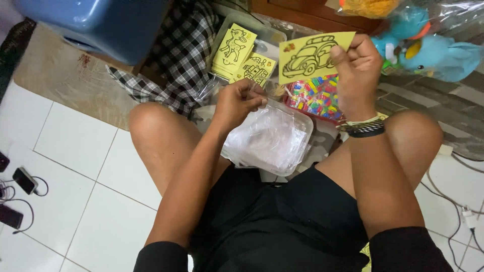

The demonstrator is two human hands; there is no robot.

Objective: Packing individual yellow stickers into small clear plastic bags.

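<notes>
My right hand [359, 70] holds up a yellow card with a black car outline [310, 54], pinched at its right edge. My left hand [237, 103] has its fingers pinched on a thin clear plastic sleeve [256, 88] just above a clear container of plastic bags [275, 138] that rests between my knees. A black and white wristband sits on my right wrist.
More yellow picture cards [234, 48] lie in a clear tray [269, 32] ahead. A pack of colourful pieces [315, 95] lies beside it. Blue plush toys in plastic [433, 50] sit far right, a blue stool [96, 25] far left, a checked cloth [176, 60], cables and chargers [22, 181] on the tiles.
</notes>
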